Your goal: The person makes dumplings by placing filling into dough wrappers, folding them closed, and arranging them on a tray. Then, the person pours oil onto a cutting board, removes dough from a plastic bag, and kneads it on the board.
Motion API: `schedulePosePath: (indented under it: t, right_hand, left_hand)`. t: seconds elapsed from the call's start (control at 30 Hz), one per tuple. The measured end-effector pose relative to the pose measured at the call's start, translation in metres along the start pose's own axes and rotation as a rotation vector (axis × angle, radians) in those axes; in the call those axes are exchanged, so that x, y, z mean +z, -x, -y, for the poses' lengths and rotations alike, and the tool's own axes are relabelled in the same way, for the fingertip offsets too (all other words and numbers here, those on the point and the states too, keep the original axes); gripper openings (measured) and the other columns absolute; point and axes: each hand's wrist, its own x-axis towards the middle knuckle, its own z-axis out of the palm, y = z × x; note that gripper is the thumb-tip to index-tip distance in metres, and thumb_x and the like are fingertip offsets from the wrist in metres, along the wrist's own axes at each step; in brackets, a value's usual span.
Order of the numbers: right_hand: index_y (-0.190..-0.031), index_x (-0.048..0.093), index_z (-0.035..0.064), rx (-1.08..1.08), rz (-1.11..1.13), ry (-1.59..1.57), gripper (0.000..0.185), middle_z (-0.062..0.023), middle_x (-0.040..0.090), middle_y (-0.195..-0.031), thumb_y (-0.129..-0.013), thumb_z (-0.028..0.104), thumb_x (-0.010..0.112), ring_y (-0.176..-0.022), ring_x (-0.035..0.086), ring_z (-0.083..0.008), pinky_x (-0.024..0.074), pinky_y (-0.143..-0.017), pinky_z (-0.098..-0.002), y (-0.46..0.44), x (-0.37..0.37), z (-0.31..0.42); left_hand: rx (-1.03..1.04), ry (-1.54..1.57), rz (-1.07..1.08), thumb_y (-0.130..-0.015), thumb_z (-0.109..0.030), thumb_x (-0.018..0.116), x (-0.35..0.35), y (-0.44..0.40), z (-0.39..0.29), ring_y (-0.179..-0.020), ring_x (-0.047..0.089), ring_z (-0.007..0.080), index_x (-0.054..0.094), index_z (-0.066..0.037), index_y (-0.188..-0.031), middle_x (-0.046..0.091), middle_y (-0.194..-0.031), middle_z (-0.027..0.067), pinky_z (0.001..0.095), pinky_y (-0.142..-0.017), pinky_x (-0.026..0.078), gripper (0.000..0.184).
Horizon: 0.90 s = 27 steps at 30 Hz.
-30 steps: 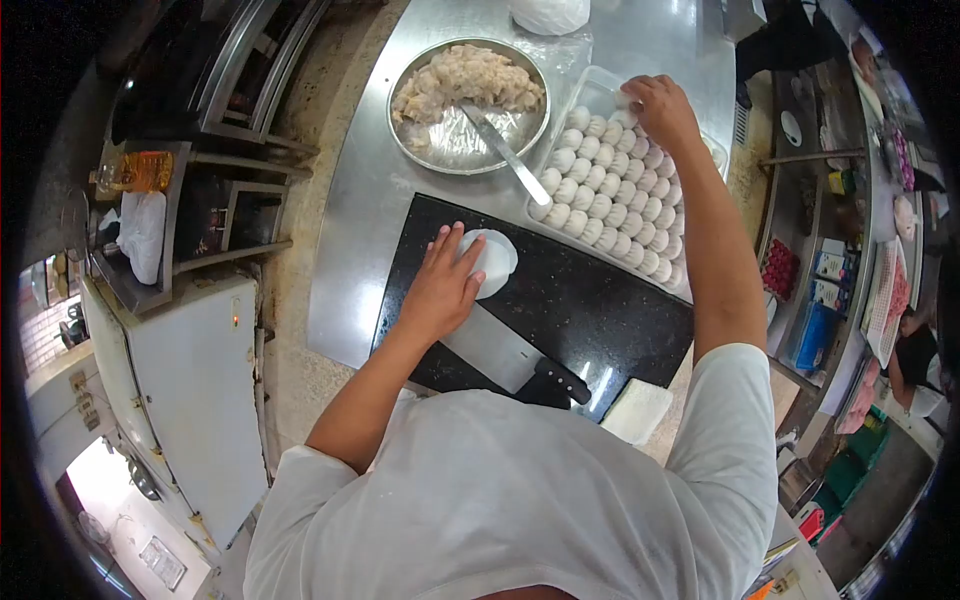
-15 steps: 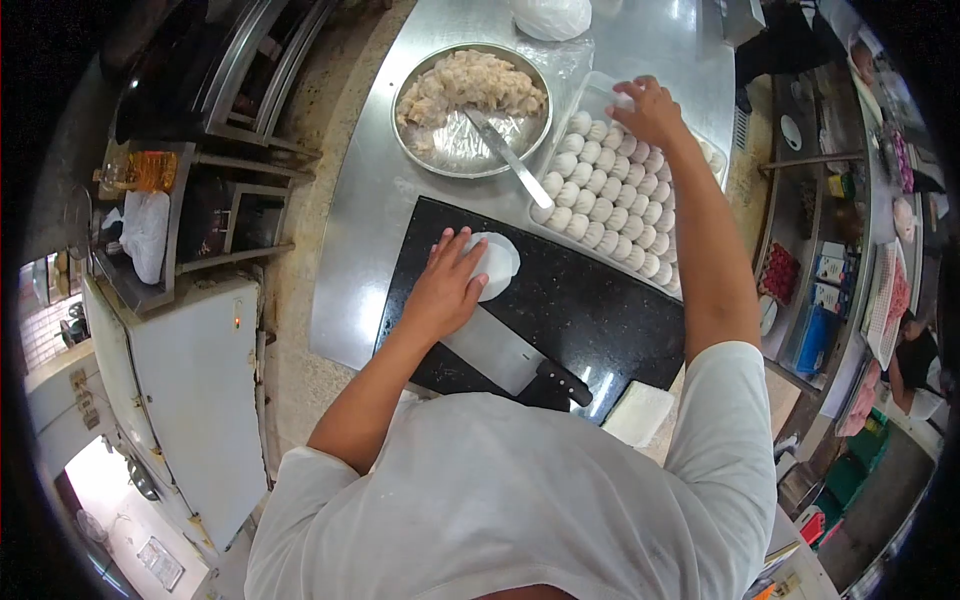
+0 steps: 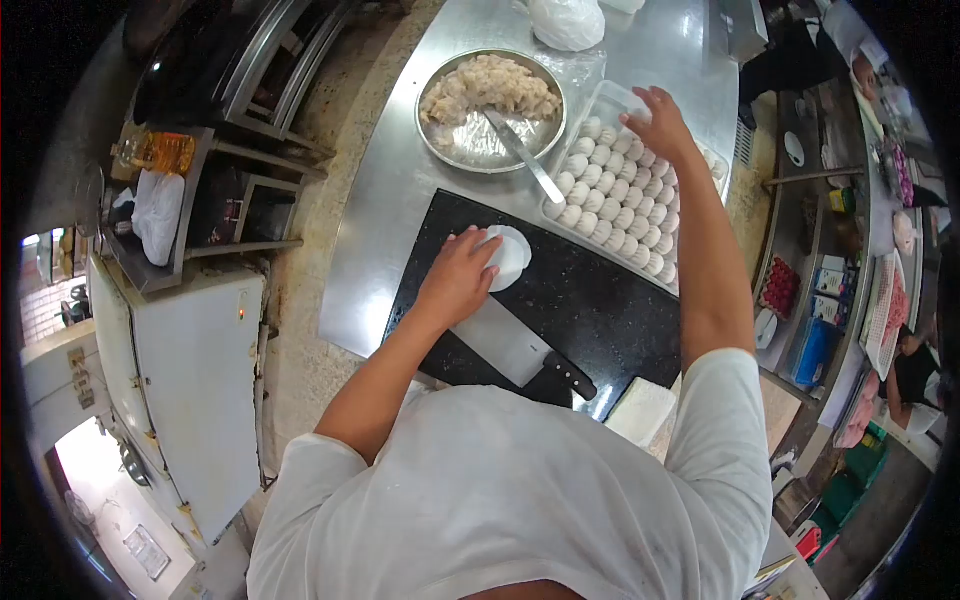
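Wrappers (image 3: 511,260) lie flat under left hand (image 3: 455,282), round faces upward.

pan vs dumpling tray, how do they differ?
The pan is round; the tray is rectangular. The pan holds a loose heap of filling; the tray holds dumplings in rows. The right hand is over the tray, not the pan. Both contain pale food.
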Motion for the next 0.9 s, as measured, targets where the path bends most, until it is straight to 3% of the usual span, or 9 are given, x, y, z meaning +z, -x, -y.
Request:
schedulePosePath:
  t: [0.03,0.13,0.33,0.4,0.5,0.53,0.57,0.67,0.9]
  right_hand:
    - [-0.125,0.063,0.0076,-0.048,-0.158,-0.035,0.055,-0.0167,0.056,-0.136,-0.083,0.040,0.075,-0.121,0.056,-0.0372,0.0436,-0.104,-0.0450,0.009,-0.008,0.011]
    - [-0.124,0.063,0.0051,-0.022,-0.193,-0.315,0.048,-0.0173,0.059,-0.131,-0.084,0.029,0.076,-0.120,0.057,-0.0346,0.0437,-0.103,-0.0434,0.065,-0.033,0.065]
    - [-0.104,0.070,0.0019,0.375,0.043,-1.014,0.021,-0.0074,0.068,-0.098,-0.086,0.012,0.074,-0.093,0.064,-0.0174,0.0512,-0.085,-0.0310,0.232,-0.041,0.191]
    - [-0.099,0.071,0.0014,0.338,0.051,-1.018,0.016,-0.0066,0.067,-0.095,-0.087,0.011,0.074,-0.089,0.064,-0.0157,0.0516,-0.080,-0.0296,0.268,-0.034,0.216]
    - [-0.097,0.070,0.0018,0.409,0.112,-1.107,0.014,-0.0046,0.067,-0.091,-0.089,0.013,0.072,-0.081,0.063,-0.0122,0.0507,-0.074,-0.0272,0.298,-0.032,0.241]
    - [-0.097,0.070,0.0018,0.420,0.089,-1.107,0.014,-0.0046,0.067,-0.091,-0.089,0.013,0.072,-0.081,0.063,-0.0122,0.0507,-0.074,-0.0272,0.302,-0.030,0.245]
    - [-0.095,0.069,0.0016,0.477,0.110,-1.131,0.014,-0.0033,0.066,-0.088,-0.089,0.014,0.072,-0.079,0.061,-0.0108,0.0499,-0.072,-0.0265,0.303,-0.028,0.248]
    - [-0.090,0.067,0.0018,0.552,0.108,-1.200,0.017,-0.0008,0.065,-0.080,-0.089,0.017,0.073,-0.074,0.058,-0.0085,0.0480,-0.068,-0.0259,0.296,-0.034,0.258]
    - [-0.079,0.062,0.0039,0.510,0.013,-1.057,0.028,0.0002,0.062,-0.076,-0.086,0.025,0.079,-0.069,0.053,-0.0082,0.0453,-0.064,-0.0259,0.276,-0.057,0.282]
  left_hand:
    - [0.001,0.070,-0.004,-0.092,-0.015,0.063,-0.001,-0.002,0.002,-0.130,0.047,0.0404,0.056,-0.006,-0.134,0.053,-0.135,0.0203,0.0483,-0.111,0.038,0.044]
    - [0.010,0.184,-0.109,-0.090,-0.013,0.064,-0.001,-0.011,0.007,-0.117,0.056,0.0381,0.058,-0.003,-0.130,0.059,-0.125,0.0199,0.0449,-0.102,0.045,0.042]
    - [-0.161,0.272,-0.109,-0.087,-0.014,0.068,0.000,-0.039,0.016,-0.092,0.066,0.0355,0.067,0.000,-0.111,0.067,-0.102,0.0188,0.0435,-0.084,0.052,0.028]
    - [-0.132,0.134,-0.084,-0.087,-0.014,0.066,-0.002,-0.042,0.013,-0.086,0.067,0.0333,0.071,-0.001,-0.095,0.070,-0.092,0.0178,0.0424,-0.080,0.052,0.016]
    - [-0.083,0.219,0.009,-0.088,-0.016,0.066,-0.017,-0.044,0.004,-0.083,0.068,0.0311,0.071,-0.003,-0.098,0.069,-0.092,0.0171,0.0407,-0.078,0.052,0.017]
    - [-0.123,0.316,0.128,-0.090,-0.017,0.066,-0.023,-0.039,-0.003,-0.079,0.066,0.0229,0.071,-0.003,-0.101,0.070,-0.089,0.0111,0.0356,-0.073,0.052,0.019]
    - [-0.106,0.308,0.137,-0.090,-0.017,0.066,-0.028,-0.036,-0.011,-0.079,0.066,0.0229,0.071,-0.003,-0.101,0.070,-0.089,0.0111,0.0356,-0.073,0.052,0.019]
    - [-0.244,1.024,0.494,-0.093,-0.017,0.067,-0.046,-0.014,-0.038,-0.079,0.059,0.0089,0.070,-0.002,-0.107,0.068,-0.092,-0.0001,0.0257,-0.073,0.049,0.021]
    - [-0.099,1.265,0.498,-0.094,-0.013,0.067,-0.064,0.029,-0.074,-0.083,0.060,0.0109,0.068,0.000,-0.110,0.068,-0.096,0.0026,0.0273,-0.077,0.050,0.021]
